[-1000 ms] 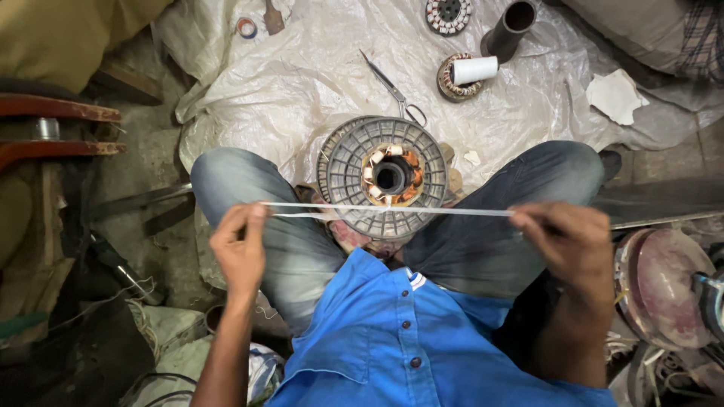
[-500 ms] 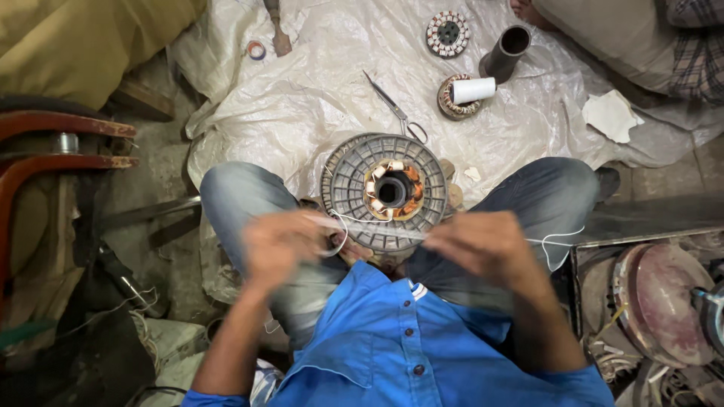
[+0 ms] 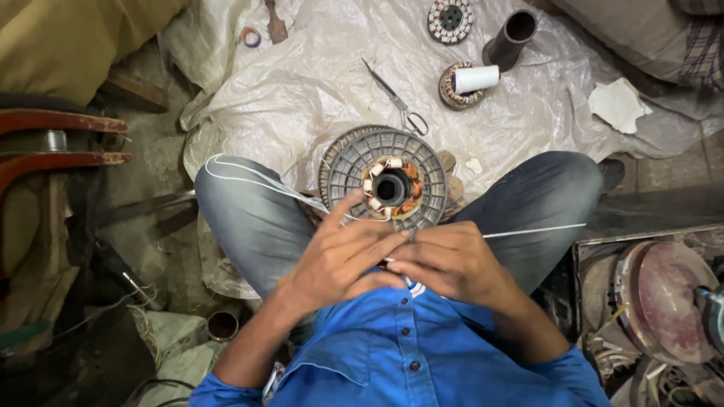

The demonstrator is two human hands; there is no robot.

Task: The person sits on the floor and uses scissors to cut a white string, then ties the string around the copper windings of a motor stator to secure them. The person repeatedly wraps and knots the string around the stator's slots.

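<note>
On the far left there are curved red wooden bars [image 3: 60, 139], maybe part of a chair. Next comes a white string [image 3: 256, 179] that loops over the person's left knee in grey jeans and runs toward the middle. The left hand [image 3: 339, 260] is close to the chest, with its pointing finger sticking up and the other fingers curled loosely around the string. Just above the hands, between the knees, sits a round grey motor part [image 3: 383, 177] with copper wire coils around a dark hole in its middle; it lies flat, hole facing up. The right hand [image 3: 452, 264] touches the left hand, and its fingers are pressed together, pinching the string where both hands meet. From there the string goes out to the right, straight across the right thigh, so its long line runs sideways, left to right, in front of the body. Both hands are right at the string, and the motor part is just past the fingertips, away from the body. Farther off on the white plastic sheet [image 3: 317, 83] lie scissors [image 3: 396, 98], a white spool [image 3: 477, 78], and a dark tube [image 3: 513, 36].
</note>
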